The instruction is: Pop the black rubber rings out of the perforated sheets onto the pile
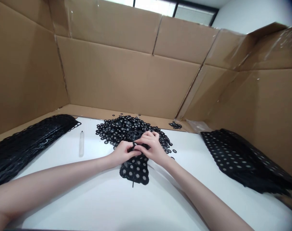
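A black sheet with rows of pale round spots [135, 170] lies at the middle of the white table, its near end toward me. My left hand [123, 152] pinches the sheet's upper part from the left. From the right, my right hand [152, 146] is closed on the same part, thumb and fingers bent close to the left fingertips. A small black ring shows between the two hands. Just behind them spreads a heap of loose black rings [119, 126] with pale centres. The fingers partly hide the sheet's far end.
A stack of black perforated sheets [32, 141] lies at the left. A whitish pen-like tool [81, 144] with a dark tip rests near it. More black spotted sheets [239, 157] lie at the right. A small ring cluster [175, 125] sits by the cardboard wall [126, 73].
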### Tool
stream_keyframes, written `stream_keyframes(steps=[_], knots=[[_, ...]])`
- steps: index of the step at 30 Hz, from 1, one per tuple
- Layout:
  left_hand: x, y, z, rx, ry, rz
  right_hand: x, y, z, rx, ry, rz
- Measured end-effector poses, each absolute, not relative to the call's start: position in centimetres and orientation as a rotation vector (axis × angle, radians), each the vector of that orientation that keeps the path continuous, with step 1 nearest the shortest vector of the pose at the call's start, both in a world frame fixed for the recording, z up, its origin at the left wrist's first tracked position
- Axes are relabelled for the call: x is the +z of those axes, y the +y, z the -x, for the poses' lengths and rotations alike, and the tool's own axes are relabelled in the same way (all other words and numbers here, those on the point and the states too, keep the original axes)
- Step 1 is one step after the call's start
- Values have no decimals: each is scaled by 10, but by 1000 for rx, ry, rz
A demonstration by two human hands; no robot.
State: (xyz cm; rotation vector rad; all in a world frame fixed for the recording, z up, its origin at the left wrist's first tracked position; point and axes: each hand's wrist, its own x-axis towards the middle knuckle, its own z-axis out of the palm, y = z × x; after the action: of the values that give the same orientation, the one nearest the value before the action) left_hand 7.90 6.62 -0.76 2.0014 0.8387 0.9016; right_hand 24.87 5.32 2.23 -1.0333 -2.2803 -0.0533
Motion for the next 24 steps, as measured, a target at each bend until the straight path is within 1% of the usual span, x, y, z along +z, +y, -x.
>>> stream_keyframes(steps=[7,14,18,24], knots=[[-10,67,-80,939,869,-2129,19,53,-247,12,-2301,1033],[-14,69,-80,985,914,-2236,13,47,-233,69,-2152,1200],[-14,66,-81,969,777,-2305,14,48,-226,142,-2060,1264],[-7,64,-80,953,759,-2112,21,53,-239,256,-2125,1186]])
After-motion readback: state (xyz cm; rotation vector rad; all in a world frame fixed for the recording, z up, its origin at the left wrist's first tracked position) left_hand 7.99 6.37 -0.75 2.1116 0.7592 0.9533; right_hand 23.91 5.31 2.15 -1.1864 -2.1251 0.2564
